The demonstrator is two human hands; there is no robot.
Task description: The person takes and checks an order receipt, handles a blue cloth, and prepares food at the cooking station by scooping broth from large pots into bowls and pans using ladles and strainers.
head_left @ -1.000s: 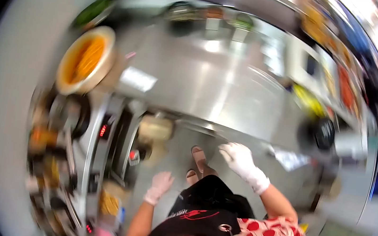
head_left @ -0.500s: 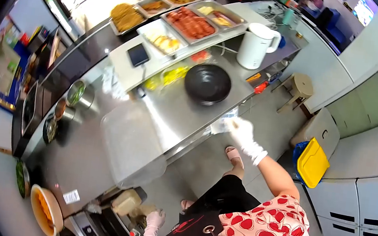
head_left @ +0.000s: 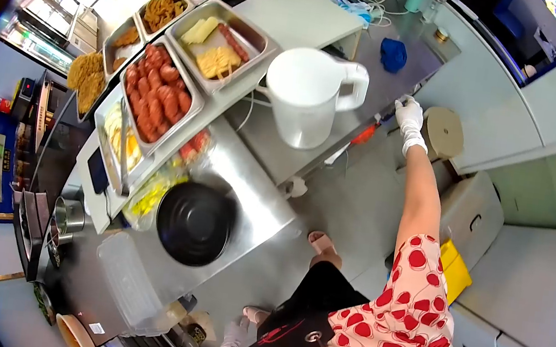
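My right hand [head_left: 409, 120], in a white glove, is stretched out to the far end of the metal counter [head_left: 363, 111]. Its fingers are closed at the counter's edge, beside a dark item too small to name. Low in the view, my left hand [head_left: 233, 337], also gloved, hangs beside the black apron [head_left: 270, 337] with its fingers loosely apart and nothing in them. A white kettle [head_left: 304, 96] stands on the counter to the left of my right hand. A blue bundle [head_left: 392, 55] lies just beyond that hand.
Trays of sausages [head_left: 156, 93] and other food line a raised shelf at the left. A black bowl [head_left: 195, 224] and a clear plastic lid [head_left: 129, 280] lie on the counter. A stool [head_left: 443, 133] and a bin with a yellow lid [head_left: 453, 270] stand at the right.
The view has swung right along the counter, and the kettle and food trays are closer. My right arm has stretched forward to the counter's far end. My left hand remains low.
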